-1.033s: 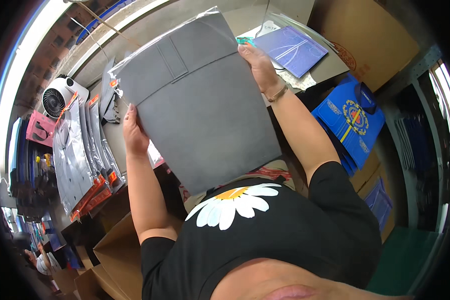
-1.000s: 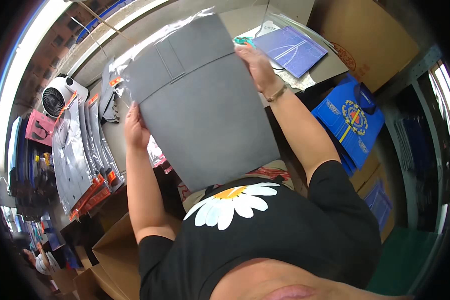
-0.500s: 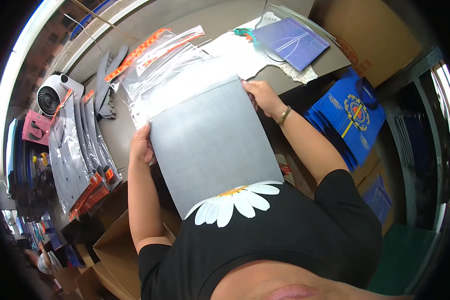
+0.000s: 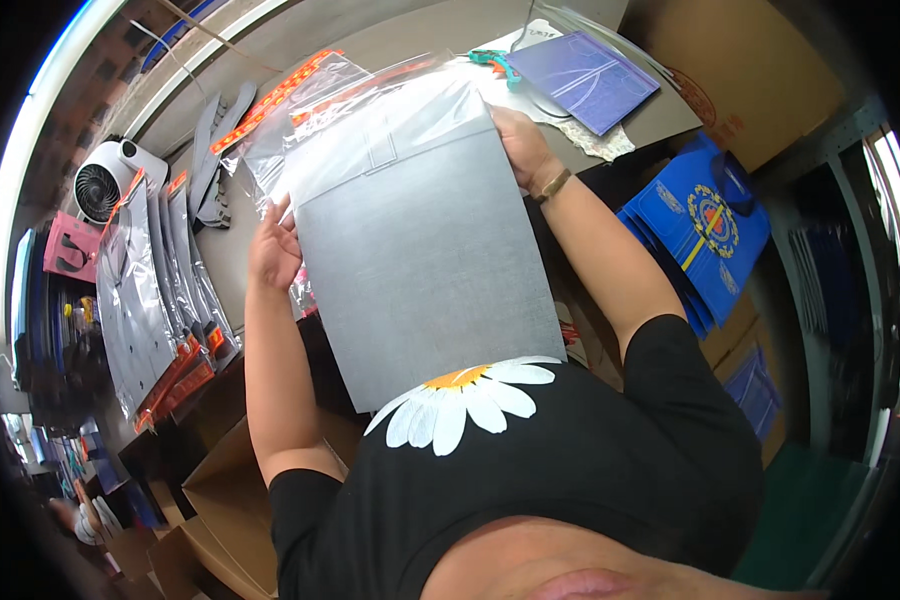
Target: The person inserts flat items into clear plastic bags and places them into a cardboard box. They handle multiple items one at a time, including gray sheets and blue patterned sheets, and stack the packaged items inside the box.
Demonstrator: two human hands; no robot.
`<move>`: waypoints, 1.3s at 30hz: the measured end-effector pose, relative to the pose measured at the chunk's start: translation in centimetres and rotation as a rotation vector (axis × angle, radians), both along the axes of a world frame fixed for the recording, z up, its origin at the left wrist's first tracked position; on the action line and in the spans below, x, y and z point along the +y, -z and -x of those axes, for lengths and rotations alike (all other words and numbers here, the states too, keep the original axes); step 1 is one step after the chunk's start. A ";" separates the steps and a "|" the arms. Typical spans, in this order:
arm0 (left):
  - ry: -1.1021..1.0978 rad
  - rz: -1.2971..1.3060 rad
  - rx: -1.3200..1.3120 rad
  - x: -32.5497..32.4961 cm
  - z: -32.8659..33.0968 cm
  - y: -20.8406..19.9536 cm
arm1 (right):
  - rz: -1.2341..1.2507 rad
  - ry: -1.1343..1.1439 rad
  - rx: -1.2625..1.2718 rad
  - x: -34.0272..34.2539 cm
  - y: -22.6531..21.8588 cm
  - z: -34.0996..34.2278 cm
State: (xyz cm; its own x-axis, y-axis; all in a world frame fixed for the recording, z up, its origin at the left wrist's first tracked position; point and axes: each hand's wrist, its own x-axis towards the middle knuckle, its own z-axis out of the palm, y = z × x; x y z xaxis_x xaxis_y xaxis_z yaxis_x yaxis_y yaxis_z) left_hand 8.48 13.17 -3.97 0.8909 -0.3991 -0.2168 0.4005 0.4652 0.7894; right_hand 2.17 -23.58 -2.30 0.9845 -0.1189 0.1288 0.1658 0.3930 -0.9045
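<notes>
Head view: holding a grey folder [image 4: 425,275] between left hand [image 4: 275,250] and right hand [image 4: 522,145], with long axis running outward from the black shirt [image 4: 560,470]. Gripping the right edge near the far end with the right hand, fingertips hidden; at the left edge, nearer the body, left fingers loosely spread, contact unclear. Beyond both, meeting clear plastic [image 4: 338,78].

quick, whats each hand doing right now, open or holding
Left hand: loosely open, at the left edge of the flat grey rectangular panel.
Right hand: closed, holding the panel's upper right edge.
</notes>
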 end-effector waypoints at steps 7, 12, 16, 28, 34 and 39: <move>-0.162 -0.260 -0.025 -0.7 -1.0 1.4 | 0.282 0.112 0.114 -1.1 3.2 1.0; -0.140 -0.457 -0.054 0.5 1.2 1.6 | 1.059 0.217 0.175 -1.2 3.1 3.6; -0.134 -0.539 -0.042 0.5 5.9 -0.1 | 0.561 0.015 0.414 -1.0 2.5 7.2; 0.056 -0.084 0.060 1.0 2.5 -1.0 | -0.113 -0.237 0.400 0.4 0.2 0.5; 0.006 -0.259 0.177 -0.4 5.9 1.0 | -0.097 -0.326 0.459 1.0 2.6 3.6; 0.071 -0.314 0.294 1.0 18.2 2.1 | -0.133 -0.365 0.598 2.4 4.3 16.8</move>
State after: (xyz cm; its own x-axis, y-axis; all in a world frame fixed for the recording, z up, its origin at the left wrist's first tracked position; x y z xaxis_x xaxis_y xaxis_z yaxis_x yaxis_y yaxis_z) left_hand -9.69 14.17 -6.06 0.7457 -0.3316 -0.5779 0.6520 0.1839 0.7356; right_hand -14.63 -21.20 -6.57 0.8620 0.2550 -0.4382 -0.5069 0.4422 -0.7399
